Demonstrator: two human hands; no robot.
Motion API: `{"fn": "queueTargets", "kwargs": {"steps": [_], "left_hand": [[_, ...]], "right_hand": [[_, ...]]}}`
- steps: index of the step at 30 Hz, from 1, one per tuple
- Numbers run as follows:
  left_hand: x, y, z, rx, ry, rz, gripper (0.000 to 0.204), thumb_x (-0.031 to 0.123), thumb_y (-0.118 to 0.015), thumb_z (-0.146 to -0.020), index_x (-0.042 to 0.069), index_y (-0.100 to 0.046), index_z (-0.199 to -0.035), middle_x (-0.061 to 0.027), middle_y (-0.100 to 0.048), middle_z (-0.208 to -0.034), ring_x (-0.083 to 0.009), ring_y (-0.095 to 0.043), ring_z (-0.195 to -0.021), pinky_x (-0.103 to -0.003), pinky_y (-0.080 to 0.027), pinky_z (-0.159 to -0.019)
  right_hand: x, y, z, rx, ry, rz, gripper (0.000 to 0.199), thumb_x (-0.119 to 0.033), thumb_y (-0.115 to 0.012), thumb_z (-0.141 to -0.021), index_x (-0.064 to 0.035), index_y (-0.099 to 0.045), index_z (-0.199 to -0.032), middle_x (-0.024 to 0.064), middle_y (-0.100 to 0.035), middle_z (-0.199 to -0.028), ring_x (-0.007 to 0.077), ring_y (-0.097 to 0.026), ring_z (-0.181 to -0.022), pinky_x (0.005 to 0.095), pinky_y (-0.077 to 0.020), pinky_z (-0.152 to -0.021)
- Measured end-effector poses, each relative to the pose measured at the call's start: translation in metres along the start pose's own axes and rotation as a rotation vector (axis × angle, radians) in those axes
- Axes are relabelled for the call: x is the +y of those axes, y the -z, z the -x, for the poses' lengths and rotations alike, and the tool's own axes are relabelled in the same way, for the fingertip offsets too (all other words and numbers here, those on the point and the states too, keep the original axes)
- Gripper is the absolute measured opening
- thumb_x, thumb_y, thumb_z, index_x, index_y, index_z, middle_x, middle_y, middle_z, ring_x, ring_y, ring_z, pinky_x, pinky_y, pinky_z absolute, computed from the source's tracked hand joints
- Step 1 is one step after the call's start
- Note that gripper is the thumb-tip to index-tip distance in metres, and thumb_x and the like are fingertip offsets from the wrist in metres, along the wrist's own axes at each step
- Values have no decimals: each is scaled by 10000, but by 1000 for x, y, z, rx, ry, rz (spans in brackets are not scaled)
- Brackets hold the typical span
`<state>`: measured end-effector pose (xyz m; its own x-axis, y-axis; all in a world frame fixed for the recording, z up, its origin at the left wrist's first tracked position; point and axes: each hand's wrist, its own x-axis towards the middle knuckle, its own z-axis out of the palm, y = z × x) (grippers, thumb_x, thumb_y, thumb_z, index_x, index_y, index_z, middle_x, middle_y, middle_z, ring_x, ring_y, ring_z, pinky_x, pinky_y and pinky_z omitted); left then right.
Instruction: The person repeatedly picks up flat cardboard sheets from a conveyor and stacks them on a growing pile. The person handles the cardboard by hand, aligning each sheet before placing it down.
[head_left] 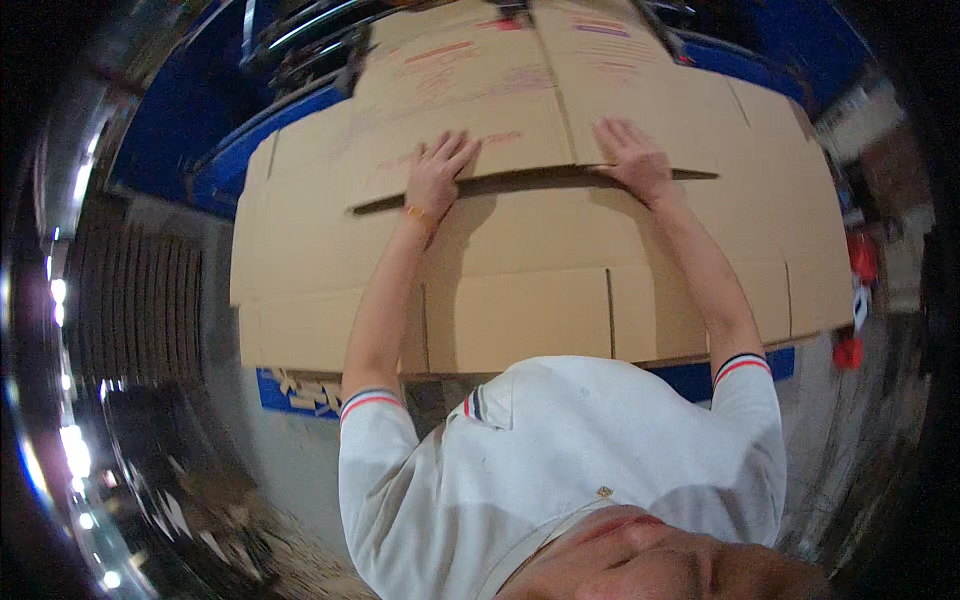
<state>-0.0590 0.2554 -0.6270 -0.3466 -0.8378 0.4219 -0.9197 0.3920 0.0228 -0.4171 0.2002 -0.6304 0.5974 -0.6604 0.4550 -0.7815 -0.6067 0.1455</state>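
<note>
A flat cardboard box blank (530,235) with slots along its edges lies spread out in front of me. Over its far part rests another cardboard sheet (480,110) with faint red and purple print, and a dark gap shows under its near edge. My left hand (440,172) lies across that edge, fingers stretched out on the upper sheet. To the right, my right hand (634,160) reaches over the same edge with its fingers laid forward on the cardboard. Whether either thumb goes under the edge is hidden.
Blue machine framing (180,130) stands behind and beside the cardboard. A blue edge (690,380) with scraps (305,392) shows beneath the near side. At left is a stack of dark ribbed material (135,290); red objects (860,258) sit at right.
</note>
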Motion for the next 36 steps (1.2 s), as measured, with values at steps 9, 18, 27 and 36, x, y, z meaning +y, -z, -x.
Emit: {"fn": "queueTargets", "kwargs": {"steps": [9, 18, 27, 36], "left_hand": [[-33, -23, -47, 6, 402, -248, 456, 201, -602, -796, 234, -522, -1245, -45, -539, -1250, -240, -493, -1197, -578, -296, -1022], [-178, -3, 30, 146, 966, -322, 513, 311, -575, -843, 97, -462, -1295, -101, -489, -1336, -289, -455, -1238, -592, -272, -1035], [-334, 23, 49, 91, 1430, -174, 559, 287, -537, -885, 94, -375, -1385, -138, -456, -1359, -277, -396, -1293, -597, -152, -1083], [-409, 7, 47, 624, 1503, 19, 280, 266, -550, -849, 46, -624, -1006, -135, -654, -946, -340, -636, -876, -439, -457, -848]], "right_hand": [[33, -24, -59, -59, -275, 315, 719, -571, -545, -822, -176, -388, -1403, 62, -436, -1401, 292, -419, -1272, 513, -288, -1061], [71, -63, -35, 266, -404, 149, 601, -413, -482, -924, -3, -397, -1355, 229, -399, -1390, 371, -351, -1300, 448, -292, -1081], [61, -52, -43, 143, -393, 114, 406, -276, -513, -928, 24, -548, -1199, 223, -478, -1323, 351, -431, -1245, 437, -345, -1042], [72, -38, -11, 54, -452, 165, 301, -197, -487, -933, -5, -599, -1135, 199, -532, -1275, 348, -491, -1182, 411, -394, -995]]}}
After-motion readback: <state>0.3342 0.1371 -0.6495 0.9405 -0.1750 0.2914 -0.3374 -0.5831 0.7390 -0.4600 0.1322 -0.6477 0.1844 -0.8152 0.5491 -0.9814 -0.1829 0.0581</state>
